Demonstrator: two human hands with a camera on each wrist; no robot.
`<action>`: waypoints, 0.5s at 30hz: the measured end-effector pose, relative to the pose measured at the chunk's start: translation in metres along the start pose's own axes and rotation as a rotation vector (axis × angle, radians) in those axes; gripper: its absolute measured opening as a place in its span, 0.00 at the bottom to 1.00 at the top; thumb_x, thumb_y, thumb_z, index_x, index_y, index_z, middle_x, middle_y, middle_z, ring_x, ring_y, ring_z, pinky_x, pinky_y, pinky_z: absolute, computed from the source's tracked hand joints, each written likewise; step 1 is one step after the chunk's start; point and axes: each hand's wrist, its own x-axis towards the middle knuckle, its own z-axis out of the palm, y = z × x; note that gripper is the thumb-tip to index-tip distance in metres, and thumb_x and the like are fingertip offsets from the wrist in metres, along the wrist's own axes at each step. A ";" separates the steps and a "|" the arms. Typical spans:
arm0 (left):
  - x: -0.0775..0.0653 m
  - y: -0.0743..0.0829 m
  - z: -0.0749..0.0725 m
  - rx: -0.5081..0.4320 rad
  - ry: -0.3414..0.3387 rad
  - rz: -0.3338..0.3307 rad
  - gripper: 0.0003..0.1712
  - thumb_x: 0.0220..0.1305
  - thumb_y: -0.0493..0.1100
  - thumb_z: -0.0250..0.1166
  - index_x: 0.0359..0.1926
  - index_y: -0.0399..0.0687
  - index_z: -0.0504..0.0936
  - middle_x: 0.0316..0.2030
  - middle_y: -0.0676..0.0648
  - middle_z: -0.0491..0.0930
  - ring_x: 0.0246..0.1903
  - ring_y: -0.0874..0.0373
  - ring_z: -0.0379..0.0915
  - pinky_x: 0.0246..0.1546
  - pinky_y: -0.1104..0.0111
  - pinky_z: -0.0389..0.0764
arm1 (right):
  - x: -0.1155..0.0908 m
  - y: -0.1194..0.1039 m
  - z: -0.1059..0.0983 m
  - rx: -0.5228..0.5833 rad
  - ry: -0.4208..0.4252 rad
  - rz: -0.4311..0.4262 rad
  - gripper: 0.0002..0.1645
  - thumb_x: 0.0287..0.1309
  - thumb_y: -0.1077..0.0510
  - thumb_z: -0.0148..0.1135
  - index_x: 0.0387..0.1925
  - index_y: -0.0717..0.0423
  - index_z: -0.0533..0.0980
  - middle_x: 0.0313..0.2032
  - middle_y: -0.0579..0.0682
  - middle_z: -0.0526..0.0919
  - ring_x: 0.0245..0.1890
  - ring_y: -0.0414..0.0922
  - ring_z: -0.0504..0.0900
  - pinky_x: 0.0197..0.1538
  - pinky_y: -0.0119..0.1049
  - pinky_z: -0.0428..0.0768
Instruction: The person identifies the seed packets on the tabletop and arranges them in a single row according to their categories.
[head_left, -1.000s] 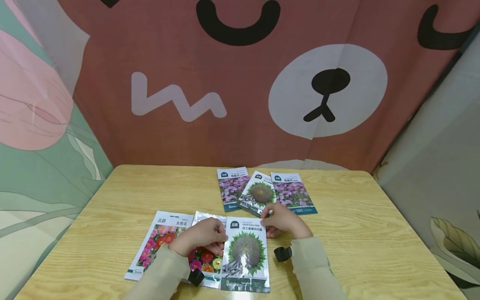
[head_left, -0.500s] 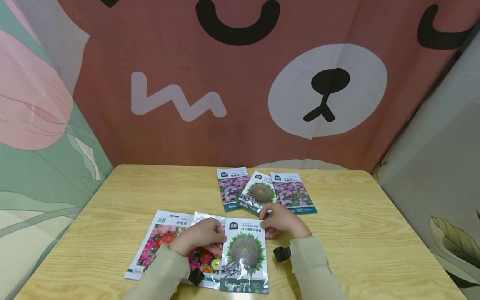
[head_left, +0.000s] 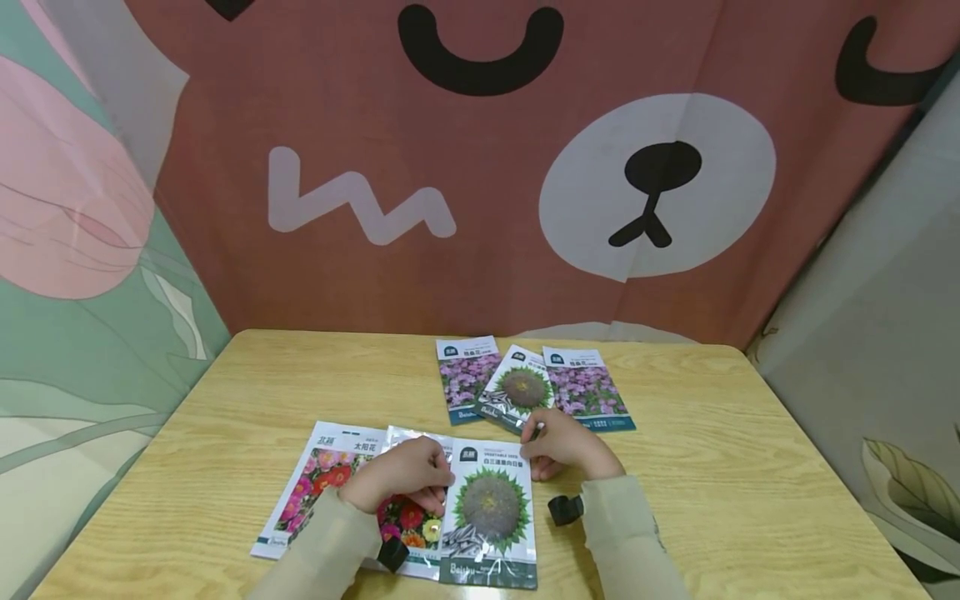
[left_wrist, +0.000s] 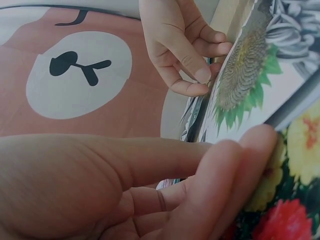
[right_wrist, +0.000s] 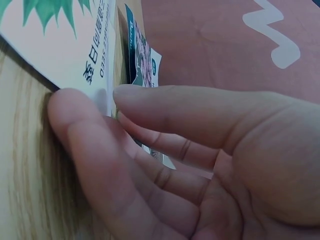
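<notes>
A white seed packet (head_left: 489,508) printed with a large sunflower head lies at the front middle of the table. My left hand (head_left: 408,471) pinches its left edge between thumb and fingers. At the packet's upper right corner, my right hand (head_left: 566,446) has thumb and index finger closed on it, as the right wrist view (right_wrist: 80,70) also shows. Directly left is a packet with red and yellow flowers (head_left: 411,517), its right side meeting the sunflower packet. Farther left lies a packet with pink and red flowers (head_left: 322,475), partly hidden by my left forearm.
Behind my hands, a smaller sunflower packet (head_left: 522,387) overlaps two purple-flower packets (head_left: 467,379) (head_left: 587,387) near the table's back edge. The wooden table (head_left: 735,500) meets a printed cloth backdrop (head_left: 360,283) behind. Dark wrist cameras (head_left: 564,509) sit at both sleeves.
The front sunflower packet has shifted very slightly left, with both hands staying on it. The whole view has tilted a little. The other packets stay in place.
</notes>
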 end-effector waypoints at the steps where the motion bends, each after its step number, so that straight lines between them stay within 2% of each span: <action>1: 0.000 0.000 0.000 0.000 -0.001 0.000 0.04 0.69 0.33 0.62 0.35 0.37 0.78 0.24 0.41 0.82 0.18 0.58 0.82 0.24 0.66 0.86 | 0.000 0.000 0.000 0.001 -0.002 0.001 0.05 0.64 0.69 0.64 0.38 0.63 0.74 0.23 0.61 0.82 0.17 0.47 0.83 0.24 0.40 0.85; 10: 0.001 -0.002 -0.003 -0.020 -0.010 0.021 0.05 0.71 0.33 0.60 0.36 0.36 0.78 0.24 0.40 0.81 0.18 0.56 0.82 0.22 0.65 0.86 | -0.004 -0.002 -0.003 -0.030 0.012 -0.018 0.03 0.65 0.67 0.62 0.38 0.63 0.76 0.27 0.59 0.82 0.19 0.48 0.83 0.26 0.41 0.85; 15: 0.003 0.001 -0.008 -0.028 0.043 0.057 0.04 0.74 0.36 0.58 0.41 0.37 0.75 0.27 0.41 0.81 0.21 0.55 0.83 0.24 0.64 0.86 | -0.003 -0.002 -0.008 -0.065 0.062 -0.054 0.02 0.67 0.66 0.61 0.40 0.62 0.76 0.29 0.57 0.82 0.21 0.49 0.82 0.27 0.41 0.83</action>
